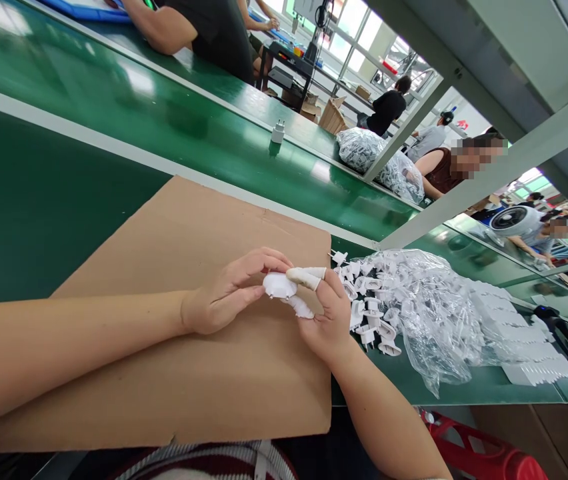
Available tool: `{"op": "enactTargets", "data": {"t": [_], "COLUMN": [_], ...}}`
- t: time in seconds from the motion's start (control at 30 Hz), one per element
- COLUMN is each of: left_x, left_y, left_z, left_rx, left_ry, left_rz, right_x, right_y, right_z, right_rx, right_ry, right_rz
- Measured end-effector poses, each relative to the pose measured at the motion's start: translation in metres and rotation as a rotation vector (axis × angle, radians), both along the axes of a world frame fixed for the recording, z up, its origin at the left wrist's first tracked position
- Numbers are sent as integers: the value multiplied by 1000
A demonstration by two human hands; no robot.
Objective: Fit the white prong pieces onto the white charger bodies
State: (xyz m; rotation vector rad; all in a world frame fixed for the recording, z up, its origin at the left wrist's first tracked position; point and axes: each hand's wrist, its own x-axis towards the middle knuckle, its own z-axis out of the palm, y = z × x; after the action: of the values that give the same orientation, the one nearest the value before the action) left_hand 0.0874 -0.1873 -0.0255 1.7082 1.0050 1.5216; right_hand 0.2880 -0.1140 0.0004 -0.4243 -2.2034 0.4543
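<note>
A small white plastic plug part [279, 286] with a rounded edge is held up over the brown cardboard sheet [189, 393]. My left hand [227, 291] pinches its left side between the thumb and fingers. On the other side my right hand [331, 313] grips it too; white covers wrap that thumb and index finger. Just right of my right hand lies a pile of white plug pieces [373, 320], some with pins showing. They spill from a clear plastic bag [434, 320].
Rows of white plastic pieces [529, 340] lie right of the bag. A lone white plug [278, 131] stands on the green conveyor [204, 130] ahead. A metal post [484, 160] slants across the right. Co-workers sit beyond, near another filled bag [381, 160]. A red stool [484, 447] is below right.
</note>
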Motion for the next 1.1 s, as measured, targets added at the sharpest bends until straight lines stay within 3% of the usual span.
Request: {"op": "enactTargets", "data": {"t": [0.37,0.67,0.9,0.97,1.1], "left_x": [-1,-5,5,7,3], "left_y": [1,13,17,18,17], "left_z": [0,1,6,7,3], "left_rx": [52,-395,-571,-606,-603], "left_ry": [85,-164,-289,-303,-347], "left_rz": [15,-153,-212,-184,-180], "right_x": [0,6,7,6,4], "right_y": [1,12,11,9,3], "right_z": [0,-8,-9,-8,-4], "right_rx": [-8,31,123,42,-315], "right_ry": [-25,-100,-140,-123,-43], "right_rz": [-11,17,100,110,90]}}
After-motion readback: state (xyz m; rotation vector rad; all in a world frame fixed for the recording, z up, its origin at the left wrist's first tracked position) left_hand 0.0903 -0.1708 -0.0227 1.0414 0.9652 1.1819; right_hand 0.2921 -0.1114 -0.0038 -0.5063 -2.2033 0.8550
